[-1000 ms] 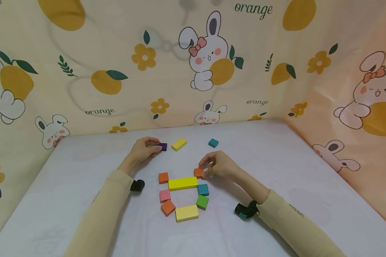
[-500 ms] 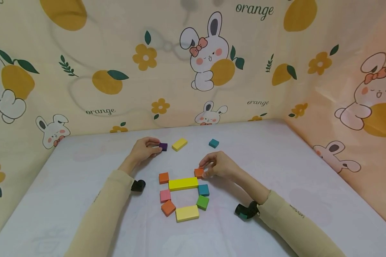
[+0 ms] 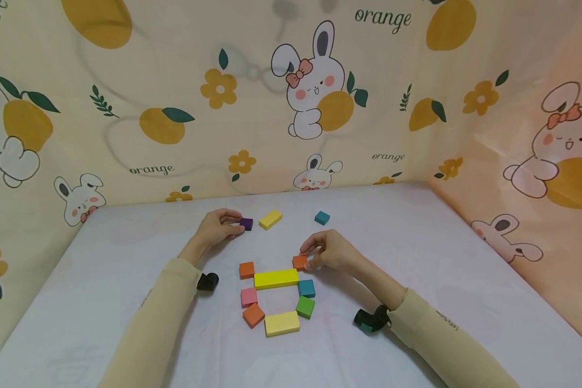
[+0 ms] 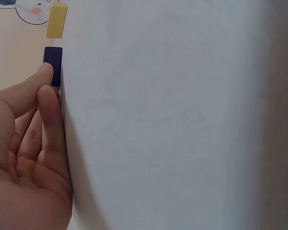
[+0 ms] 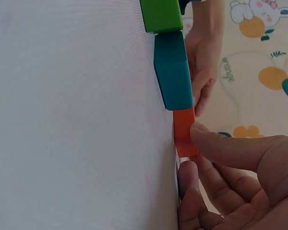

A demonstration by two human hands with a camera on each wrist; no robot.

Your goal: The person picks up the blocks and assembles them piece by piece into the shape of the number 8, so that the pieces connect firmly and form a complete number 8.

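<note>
At the far left of the block layout, my left hand [image 3: 215,227] pinches a small purple block [image 3: 246,223] on the white tabletop. The left wrist view shows the thumb against the dark face of that block [image 4: 54,56], with some fingers hidden behind. My right hand [image 3: 333,250] holds an orange block [image 3: 299,262] between thumb and fingers, at the upper right corner of the long yellow block [image 3: 276,278]. Close up in the right wrist view, the orange block [image 5: 183,125] sits by the teal block [image 5: 174,72].
Below the long yellow block, a rough ring includes a pink block [image 3: 249,297], a green block [image 3: 305,307] and a pale yellow block [image 3: 282,324]. Another orange block [image 3: 247,270] sits upper left. Farther back lie a yellow block [image 3: 270,219] and a teal block [image 3: 322,217].
</note>
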